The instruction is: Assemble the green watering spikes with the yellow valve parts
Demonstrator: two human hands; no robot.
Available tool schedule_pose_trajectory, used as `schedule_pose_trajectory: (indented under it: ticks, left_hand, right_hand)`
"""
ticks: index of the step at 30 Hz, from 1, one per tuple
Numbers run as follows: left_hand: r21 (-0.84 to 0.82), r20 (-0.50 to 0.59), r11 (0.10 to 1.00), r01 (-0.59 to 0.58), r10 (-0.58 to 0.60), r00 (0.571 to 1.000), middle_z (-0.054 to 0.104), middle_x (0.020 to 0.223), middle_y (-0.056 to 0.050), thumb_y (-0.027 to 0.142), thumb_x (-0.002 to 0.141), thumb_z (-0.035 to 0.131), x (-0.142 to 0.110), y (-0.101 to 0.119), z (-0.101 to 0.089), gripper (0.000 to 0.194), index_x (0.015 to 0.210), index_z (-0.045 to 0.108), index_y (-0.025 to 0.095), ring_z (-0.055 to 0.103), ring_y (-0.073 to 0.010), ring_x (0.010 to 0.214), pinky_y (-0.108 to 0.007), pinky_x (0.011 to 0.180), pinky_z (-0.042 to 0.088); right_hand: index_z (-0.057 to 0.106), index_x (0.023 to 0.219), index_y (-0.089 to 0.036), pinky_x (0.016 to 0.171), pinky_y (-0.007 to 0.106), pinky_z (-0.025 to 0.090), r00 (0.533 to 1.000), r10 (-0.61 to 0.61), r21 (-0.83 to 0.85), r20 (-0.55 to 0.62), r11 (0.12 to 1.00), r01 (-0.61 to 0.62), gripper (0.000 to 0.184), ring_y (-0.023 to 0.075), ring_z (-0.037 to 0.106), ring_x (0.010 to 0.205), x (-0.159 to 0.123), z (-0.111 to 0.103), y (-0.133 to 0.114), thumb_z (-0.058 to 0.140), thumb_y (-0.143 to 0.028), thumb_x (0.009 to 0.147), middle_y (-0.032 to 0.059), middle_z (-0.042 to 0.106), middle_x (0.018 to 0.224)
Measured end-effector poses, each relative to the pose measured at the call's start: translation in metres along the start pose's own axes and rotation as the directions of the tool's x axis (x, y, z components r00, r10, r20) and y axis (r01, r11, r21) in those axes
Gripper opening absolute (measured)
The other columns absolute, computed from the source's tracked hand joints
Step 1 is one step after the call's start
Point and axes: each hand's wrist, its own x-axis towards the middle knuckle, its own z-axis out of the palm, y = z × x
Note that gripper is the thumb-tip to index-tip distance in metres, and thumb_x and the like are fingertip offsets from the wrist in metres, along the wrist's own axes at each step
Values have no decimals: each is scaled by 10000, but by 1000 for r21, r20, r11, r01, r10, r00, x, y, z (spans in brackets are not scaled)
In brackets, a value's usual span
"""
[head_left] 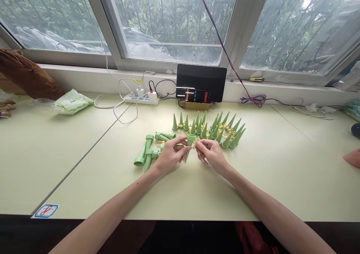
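Observation:
A green plastic watering spike (191, 138) is gripped in my left hand (172, 154), its wide threaded end up and its tip slanting down. My right hand (211, 152) pinches a small yellow valve piece (194, 144) against the side of the spike, just below the rim. Whether the piece is seated there I cannot tell. Left of my left hand lie several loose green spikes (147, 152), some crossing each other. Beyond my hands, several green spikes (199, 127) stand tip up, with small yellow parts (225, 128) among them.
A black tablet (201, 82) leans at the window, with a phone (197, 96) showing a timer before it. A white power strip (142, 99) with cables and a green-white packet (72, 101) lie to the left. Bundled wires (254, 100) rest at the back right. Another person's hand (353, 157) shows at the right edge.

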Motion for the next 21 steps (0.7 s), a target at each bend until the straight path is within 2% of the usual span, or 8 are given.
schedule_pose_trajectory:
  ticks: [6,9,13,15,17,19,21]
  left_hand:
    - [-6,-24,1000,14,-14,1000,633,787,-9,362,853,708,-1,-1,0,265,996,629,154,501,-60,455,-205,421,453]
    - [0,-42,999,32,-32,999,626,745,4,382,840,720,-1,-3,0,344,1076,625,150,506,-71,446,-211,412,442]
    - [50,-101,997,65,-60,993,586,609,29,422,923,603,0,-5,-1,414,1215,592,129,489,-85,400,-209,391,412]
    - [93,-133,995,36,-24,991,644,744,-14,394,955,546,0,-5,-3,394,1258,577,144,498,-72,413,-206,400,432]
    - [200,-132,979,-47,74,988,661,1007,-78,327,946,555,0,-3,-4,370,1283,576,176,535,-57,484,-202,444,479]
    - [342,-81,926,-158,196,977,611,1182,-107,253,913,586,-1,-2,-6,374,1283,598,203,564,-55,575,-196,508,518]
    - [432,-10,866,-251,283,959,575,1238,-107,209,889,603,-1,-2,-6,377,1265,623,223,575,-56,630,-186,538,530]
  right_hand:
    - [567,687,-165,310,202,287,1000,1,11,0,1000,-1,388,54,394,325,0,0,2,625,-479,906,-56,482,525]
    - [574,708,-165,318,199,304,1000,-18,-6,-20,1000,18,374,57,407,337,0,1,2,619,-476,911,-53,495,532]
    - [576,716,-166,311,198,295,999,-19,-1,-50,1000,19,383,60,418,335,1,2,1,624,-498,899,-51,499,541]
    - [564,699,-169,302,198,281,998,-10,7,-64,1000,11,402,61,410,323,1,2,0,622,-516,894,-54,490,521]
    - [558,683,-171,294,197,268,997,-1,16,-75,1000,2,421,63,397,312,1,2,0,617,-531,894,-59,474,490]
    - [566,677,-169,288,195,261,997,15,28,-80,1000,-12,433,62,387,308,1,2,1,617,-542,891,-63,458,475]
    - [576,673,-166,283,193,258,996,36,41,-81,999,-33,444,61,388,310,1,2,3,622,-556,883,-62,454,479]
